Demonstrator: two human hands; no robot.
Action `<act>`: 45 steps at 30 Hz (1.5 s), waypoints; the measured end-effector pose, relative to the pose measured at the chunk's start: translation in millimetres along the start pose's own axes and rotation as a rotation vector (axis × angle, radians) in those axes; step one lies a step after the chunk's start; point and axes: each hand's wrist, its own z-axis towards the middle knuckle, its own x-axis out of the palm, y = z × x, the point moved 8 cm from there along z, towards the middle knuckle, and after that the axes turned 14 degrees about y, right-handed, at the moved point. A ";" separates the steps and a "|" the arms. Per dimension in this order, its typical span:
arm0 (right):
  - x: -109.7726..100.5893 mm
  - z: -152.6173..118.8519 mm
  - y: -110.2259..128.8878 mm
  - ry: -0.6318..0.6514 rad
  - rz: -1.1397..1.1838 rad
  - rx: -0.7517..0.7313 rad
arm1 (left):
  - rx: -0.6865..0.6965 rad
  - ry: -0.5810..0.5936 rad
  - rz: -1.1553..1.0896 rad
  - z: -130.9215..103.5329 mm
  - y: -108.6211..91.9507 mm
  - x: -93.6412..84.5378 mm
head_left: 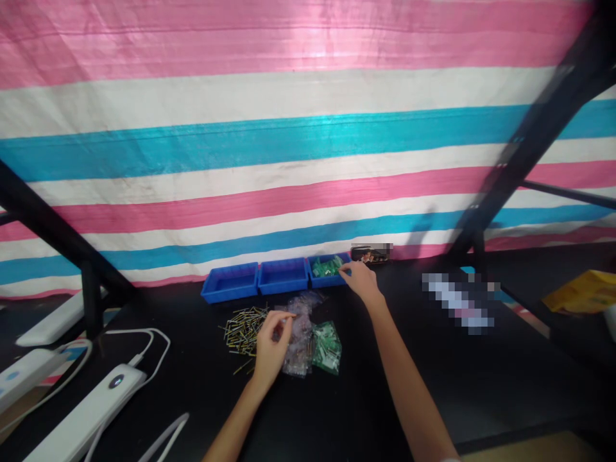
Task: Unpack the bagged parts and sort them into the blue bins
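Observation:
My left hand (272, 337) is over the table between a pile of thin yellow and silver pin-like pieces (243, 330) and a heap of clear plastic bags (299, 343). Its thumb and fingers are curled together in a pinch; what sits between them cannot be made out. At the right-hand blue bin (330, 280), my right hand (362, 281) reaches in over the rim, fingertips pinched beside small green packets (327, 266). Whether one is between the fingers is too small to tell. Another green-and-clear bag (327, 348) lies beside the clear heap.
Two more blue bins, the middle one (283, 276) and the left one (231, 283), stand in the row. A dark patterned case (369, 255) is at the back. White power strips (89, 410) with cables lie left; a yellow package (580, 292) sits right. Black posts (524, 138) flank the striped sheet.

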 end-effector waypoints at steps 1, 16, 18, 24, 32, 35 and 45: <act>1.4 -0.1 -0.5 0.015 0.001 0.016 | 0.002 0.002 0.003 0.2 -0.5 0.2; 6.8 1.3 -8.0 0.017 -0.012 0.075 | -0.003 0.026 0.000 -1.3 2.5 2.8; 3.7 0.7 -8.9 -0.030 0.001 0.062 | -0.007 0.024 -0.011 -1.3 2.7 2.3; 4.2 3.0 -9.2 -0.051 -0.018 0.066 | -0.002 0.013 -0.020 -1.0 1.8 1.1; 6.7 2.3 -8.5 -0.029 0.004 0.091 | 0.005 0.011 -0.009 -0.9 -0.6 0.3; 5.8 1.7 -8.5 -0.026 0.008 0.091 | 0.003 0.018 -0.012 -0.6 -0.6 0.7; 5.7 2.3 -9.8 -0.051 0.025 0.076 | -0.001 0.003 -0.023 -1.2 -0.2 -0.6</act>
